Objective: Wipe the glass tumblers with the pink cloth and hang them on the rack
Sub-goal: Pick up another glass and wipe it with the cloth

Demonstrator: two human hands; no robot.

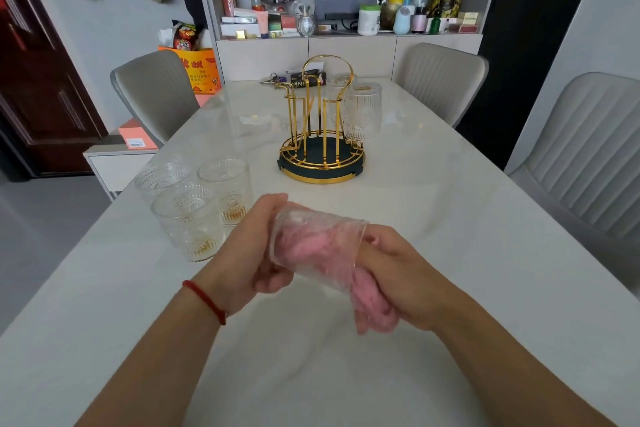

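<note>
On the white marble-look table (433,218), at its left edge, three patterned glass tumblers (194,198) stand upright in a tight cluster, two of them with amber-tinted bases. Just right of them the left hand (252,246) — a red string bracelet (204,300) at its wrist — curls its fingers round the closed end of a fourth tumbler (317,246), held on its side above the table. The pink cloth (372,302) is stuffed into that glass and spills from its mouth, where the right hand (398,274) grips it, fingers closed on the cloth. Farther back, the gold wire rack (320,135) on its dark round base carries two ribbed tumblers (362,111) hung upside down on its right side. Behind the rack lies a dark packet (304,80) whose visible letters read "PING" — the remaining print is too small to read.
</note>
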